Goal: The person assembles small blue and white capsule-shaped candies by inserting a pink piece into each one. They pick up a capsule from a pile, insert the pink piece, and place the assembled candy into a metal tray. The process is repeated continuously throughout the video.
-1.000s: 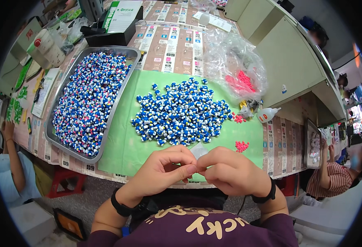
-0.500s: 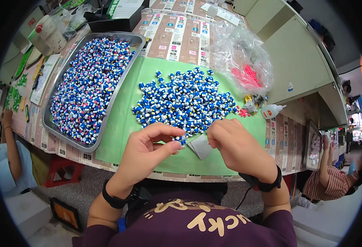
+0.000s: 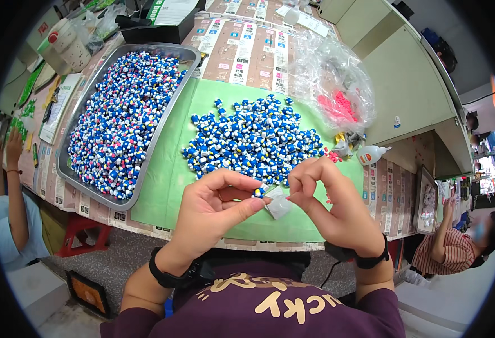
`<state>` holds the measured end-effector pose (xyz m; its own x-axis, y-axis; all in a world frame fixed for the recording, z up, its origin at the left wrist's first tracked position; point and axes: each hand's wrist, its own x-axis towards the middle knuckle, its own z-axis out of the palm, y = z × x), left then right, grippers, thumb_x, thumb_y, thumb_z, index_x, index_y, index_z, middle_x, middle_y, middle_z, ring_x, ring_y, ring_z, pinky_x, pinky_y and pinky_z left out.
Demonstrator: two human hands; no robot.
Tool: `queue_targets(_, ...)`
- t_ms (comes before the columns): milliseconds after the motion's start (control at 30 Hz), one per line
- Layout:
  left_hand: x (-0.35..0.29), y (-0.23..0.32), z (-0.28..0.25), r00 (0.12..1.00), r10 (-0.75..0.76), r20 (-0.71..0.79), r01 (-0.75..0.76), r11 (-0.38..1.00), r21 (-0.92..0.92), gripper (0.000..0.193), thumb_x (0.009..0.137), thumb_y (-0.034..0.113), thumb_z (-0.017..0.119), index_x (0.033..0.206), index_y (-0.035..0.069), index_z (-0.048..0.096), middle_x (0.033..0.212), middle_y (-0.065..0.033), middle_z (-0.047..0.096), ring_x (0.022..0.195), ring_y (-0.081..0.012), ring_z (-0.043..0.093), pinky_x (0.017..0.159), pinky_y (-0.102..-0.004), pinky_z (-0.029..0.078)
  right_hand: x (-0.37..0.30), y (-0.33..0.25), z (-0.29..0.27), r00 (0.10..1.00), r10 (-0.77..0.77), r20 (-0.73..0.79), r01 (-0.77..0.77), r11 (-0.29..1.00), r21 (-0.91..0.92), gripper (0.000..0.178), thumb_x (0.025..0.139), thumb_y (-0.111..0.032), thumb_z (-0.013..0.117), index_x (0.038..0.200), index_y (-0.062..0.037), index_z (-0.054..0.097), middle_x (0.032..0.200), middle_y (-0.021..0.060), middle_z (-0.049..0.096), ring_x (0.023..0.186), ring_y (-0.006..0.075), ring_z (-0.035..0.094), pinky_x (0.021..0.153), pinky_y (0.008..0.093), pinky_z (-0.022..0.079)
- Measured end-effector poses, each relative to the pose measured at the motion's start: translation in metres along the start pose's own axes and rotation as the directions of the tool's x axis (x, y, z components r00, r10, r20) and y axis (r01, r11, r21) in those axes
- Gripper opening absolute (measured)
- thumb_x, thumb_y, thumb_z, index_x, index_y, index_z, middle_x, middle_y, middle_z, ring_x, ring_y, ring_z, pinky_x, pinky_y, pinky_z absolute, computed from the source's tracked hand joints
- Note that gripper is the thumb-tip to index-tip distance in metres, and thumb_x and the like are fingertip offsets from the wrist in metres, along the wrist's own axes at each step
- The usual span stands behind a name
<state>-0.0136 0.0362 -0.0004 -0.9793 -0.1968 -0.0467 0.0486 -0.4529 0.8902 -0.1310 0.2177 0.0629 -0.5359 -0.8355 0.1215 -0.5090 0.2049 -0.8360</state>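
Between the thumb and fingers of my left hand (image 3: 213, 205) is a small blue-and-white figurine (image 3: 260, 192) with a touch of yellow. My right hand (image 3: 337, 211) is closed in a pinch just to its right, with a tiny pink piece (image 3: 288, 198) at the fingertips. The two hands are close but apart. Below and between them, a small whitish sheet (image 3: 279, 208) lies on the green mat (image 3: 166, 194). Beyond my hands spreads a large heap of similar blue-and-white figurines (image 3: 253, 135).
A metal tray (image 3: 90, 191) full of blue, white and pink figurines stands left. Rightward are loose pink pieces (image 3: 333, 155), a white squeeze bottle (image 3: 374, 154) and a clear plastic bag (image 3: 320, 62) with pink pieces. A cabinet (image 3: 410, 84) borders the right; people work at both sides.
My left hand has shifted slightly right with the figurine. My right hand has turned and its fingers have lifted, so the pinched pink piece now shows. The whitish sheet looks slightly shifted.
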Motion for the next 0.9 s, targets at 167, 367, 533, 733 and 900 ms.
queue_targets(167,0.0,0.0,0.012,0.996,0.086,0.018,-0.086,0.996,0.023,0.024,0.084,-0.008,0.072,0.106,-0.003,0.063,0.104,-0.0096,0.066,0.098,-0.0166,0.068,0.086,-0.0282,0.056,-0.001,-0.009,0.013,0.991,-0.053,-0.119,0.071,0.986,0.152,0.024,0.083,0.009,0.063,0.09,-0.008,0.048,0.089,0.0051,0.058,0.085,0.0228,0.057,0.082,0.0353,0.038)
queue_targets(367,-0.004,-0.002,0.018,0.978,0.208,-0.006,-0.204,0.965,0.164,0.022,0.082,-0.008,0.073,0.103,-0.003,0.066,0.102,-0.01,0.067,0.09,-0.0145,0.068,0.081,-0.0264,0.058,-0.003,-0.003,0.025,0.981,-0.084,-0.174,0.09,0.996,0.029,0.028,0.079,0.01,0.064,0.089,-0.009,0.047,0.089,0.0049,0.058,0.085,0.0228,0.057,0.083,0.0365,0.037)
queue_targets(533,0.0,0.0,0.021,0.867,0.486,0.106,-0.467,0.721,0.513,0.02,0.075,-0.01,0.077,0.092,-0.003,0.07,0.093,-0.0143,0.069,0.082,-0.0166,0.069,0.068,-0.0255,0.058,-0.009,0.0,0.034,0.972,-0.075,-0.225,0.085,0.996,0.034,0.028,0.078,0.01,0.065,0.09,-0.0089,0.048,0.088,0.0045,0.058,0.084,0.0227,0.057,0.083,0.0361,0.036)
queue_targets(733,-0.002,-0.001,0.0,0.857,0.511,0.063,-0.464,0.714,0.525,0.021,0.077,-0.013,0.07,0.093,0.0,0.064,0.091,-0.0109,0.064,0.075,-0.0127,0.062,0.061,-0.0215,0.051,-0.014,0.013,0.006,0.959,-0.026,-0.282,0.036,0.999,0.03,0.026,0.08,0.003,0.073,0.09,-0.0041,0.049,0.085,0.0048,0.054,0.079,0.0166,0.05,0.071,0.0287,0.042)
queue_targets(900,-0.006,0.024,-0.081,0.761,0.612,-0.216,-0.331,0.653,0.681,0.014,0.085,-0.012,0.062,0.092,0.001,0.059,0.092,-0.004,0.054,0.073,-0.0078,0.053,0.06,-0.0198,0.048,-0.063,0.065,-0.045,0.96,0.173,-0.22,-0.235,0.925,-0.298,0.018,0.079,0.005,0.067,0.085,-0.0046,0.053,0.08,0.0067,0.057,0.079,0.0228,0.056,0.074,0.0316,0.044)
